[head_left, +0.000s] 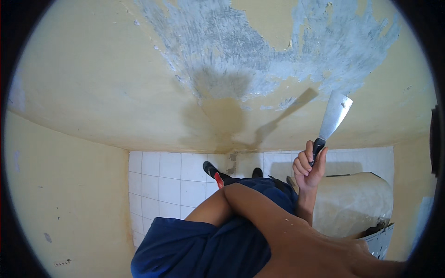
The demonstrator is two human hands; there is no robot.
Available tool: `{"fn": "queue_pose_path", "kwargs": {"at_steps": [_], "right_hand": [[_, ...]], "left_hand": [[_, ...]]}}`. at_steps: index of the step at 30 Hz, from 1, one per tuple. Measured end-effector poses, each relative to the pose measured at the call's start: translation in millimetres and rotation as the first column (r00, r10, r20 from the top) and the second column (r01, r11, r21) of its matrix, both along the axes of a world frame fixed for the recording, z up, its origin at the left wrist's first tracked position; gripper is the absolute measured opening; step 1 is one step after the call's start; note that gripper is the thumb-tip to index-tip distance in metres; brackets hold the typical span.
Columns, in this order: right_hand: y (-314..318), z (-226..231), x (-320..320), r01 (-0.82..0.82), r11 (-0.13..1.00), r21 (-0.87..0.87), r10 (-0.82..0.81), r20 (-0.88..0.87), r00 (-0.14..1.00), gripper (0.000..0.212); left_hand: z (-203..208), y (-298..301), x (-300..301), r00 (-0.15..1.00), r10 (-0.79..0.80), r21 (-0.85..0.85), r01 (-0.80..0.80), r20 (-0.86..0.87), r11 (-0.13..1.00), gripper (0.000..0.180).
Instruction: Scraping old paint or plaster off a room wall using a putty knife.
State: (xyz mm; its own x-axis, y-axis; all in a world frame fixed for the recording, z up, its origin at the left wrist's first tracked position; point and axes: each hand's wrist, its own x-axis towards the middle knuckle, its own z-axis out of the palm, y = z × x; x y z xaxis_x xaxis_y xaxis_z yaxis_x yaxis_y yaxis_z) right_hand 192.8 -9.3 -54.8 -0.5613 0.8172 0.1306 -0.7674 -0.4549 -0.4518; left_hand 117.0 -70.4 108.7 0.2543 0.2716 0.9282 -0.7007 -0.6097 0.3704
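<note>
My right hand (309, 167) is closed around the black handle of a wide-bladed scraper (334, 113), held upright with the blade pointing up. The metal blade has a small dark smear, and it shows in front of the yellow wall (287, 127); its shadow falls on the wall to the left. Across my body my left forearm (264, 211) is folded, with the elbow toward the left and the wrist toward the lower right. There my left hand (359, 252) comes close to the camera, its fingers mostly out of sight. Pale flecks stick to that arm.
Ahead, a large grey-white scraped patch (259, 55) with ragged paint edges spans the upper wall. White floor tiles (169, 187) lie below, where my dark shoes stand. A beige, box-like surface (352, 199) is at the right, beside a pale panel (381, 243). Side walls flank me.
</note>
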Motion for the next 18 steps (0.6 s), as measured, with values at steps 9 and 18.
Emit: {"fn": "queue_pose_path", "kwargs": {"at_steps": [9,18], "right_hand": [[11.3,40.5,14.8,0.302,0.932,0.198,-0.354,0.328,0.876,0.047],[47.9,25.3,18.3,0.136,0.409,0.902,-0.912,0.399,0.094,0.025]], "left_hand": [[-8.5,10.8,1.5,0.997,-0.024,0.198,0.039,-0.079,0.979,0.08],[8.4,102.0,-43.4,0.735,0.59,0.582,-0.331,-0.335,0.743,0.068]]}}
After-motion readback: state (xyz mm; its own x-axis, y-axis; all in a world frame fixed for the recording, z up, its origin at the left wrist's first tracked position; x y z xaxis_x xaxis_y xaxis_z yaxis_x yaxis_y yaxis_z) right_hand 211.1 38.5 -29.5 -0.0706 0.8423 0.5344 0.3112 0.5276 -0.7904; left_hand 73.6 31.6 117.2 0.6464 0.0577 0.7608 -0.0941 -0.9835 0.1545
